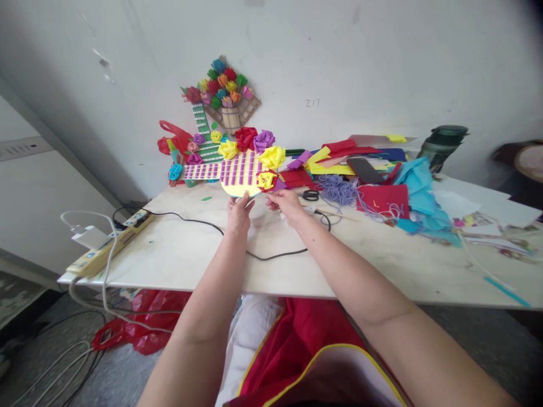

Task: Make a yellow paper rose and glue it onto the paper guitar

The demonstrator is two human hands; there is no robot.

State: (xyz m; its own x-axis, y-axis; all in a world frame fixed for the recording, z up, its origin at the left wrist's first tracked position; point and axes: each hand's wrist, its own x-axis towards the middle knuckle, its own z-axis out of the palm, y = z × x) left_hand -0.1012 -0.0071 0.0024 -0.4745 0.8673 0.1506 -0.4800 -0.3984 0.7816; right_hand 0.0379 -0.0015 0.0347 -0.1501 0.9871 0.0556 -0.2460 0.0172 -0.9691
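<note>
A yellow paper flower craft with purple and white stripes is held up above the table. Red, purple and yellow crepe-paper flowers line its top and right edges. My left hand grips the bottom edge, its thumb on the front face. At the lower right edge, just under a yellow flower with red around it, my right hand has its fingers pinched together on the craft. Its fingertips are partly hidden, so any small item between them cannot be made out.
Black-handled scissors, purple yarn, a dark phone and coloured paper lie to the right, with a green bottle behind. A black cord crosses the table from a power strip. Flower crafts lean against the wall.
</note>
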